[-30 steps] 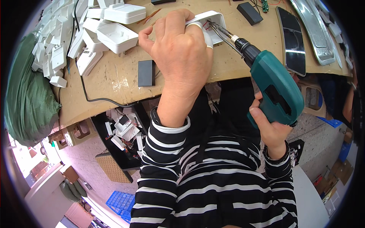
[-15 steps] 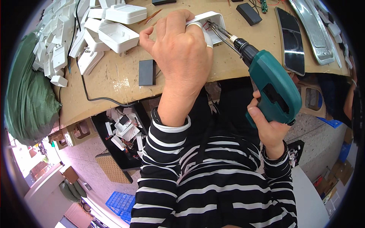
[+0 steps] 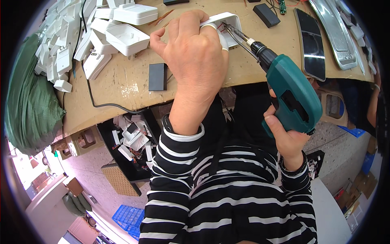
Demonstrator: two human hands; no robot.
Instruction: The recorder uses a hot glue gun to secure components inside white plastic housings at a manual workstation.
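Where the left hand [image 3: 195, 53] covers its left side, one open white housing [image 3: 232, 20] is located over the worktop [image 3: 118, 75], directly ahead of the operator; that grip is closed on the housing, fingers bent, contact points largely hidden. One green hand tool [image 3: 290, 75] directs its metal tip [image 3: 237, 34] into the housing interior. The right hand [image 3: 286, 140] wraps the tool's handle, grip closed. Three black boxes are visible: one left [image 3: 157, 77], one right [image 3: 266, 15], one cut off at the top [image 3: 174, 1]. One dark flat slab [image 3: 310, 42] lies beside one metal tray [image 3: 335, 34]. Left, piled white casings [image 3: 126, 39] overlap too heavily to count.
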